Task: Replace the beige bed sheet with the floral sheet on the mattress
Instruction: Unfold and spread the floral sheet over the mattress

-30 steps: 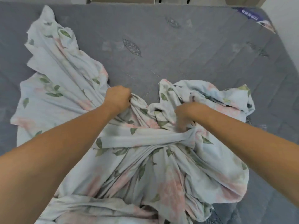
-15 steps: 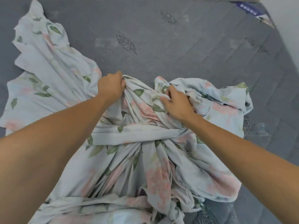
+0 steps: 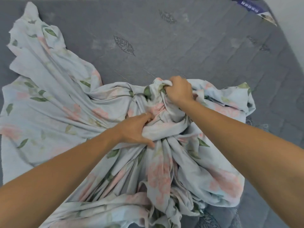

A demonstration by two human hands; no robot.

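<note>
The floral sheet [image 3: 54, 112], pale blue with pink flowers and green leaves, lies crumpled and bunched on the bare grey quilted mattress [image 3: 181, 46]. Its left part spreads flat toward the far left corner; the middle is twisted into a knot-like wad. My right hand [image 3: 179, 90] grips a fistful of fabric at the far edge of the wad. My left hand [image 3: 136, 130] holds the thick fold just below it, thumb under and fingers over the cloth. No beige sheet is in view.
A blue label [image 3: 253, 9] is sewn at the mattress's far right corner. A white wall [image 3: 292, 17] runs along the right side. Bare mattress stretches across the whole far half.
My left hand came back toward me and took the central fold. My right hand reached farther and closed on the wad's far edge. The sheet's middle got pulled rightward.
</note>
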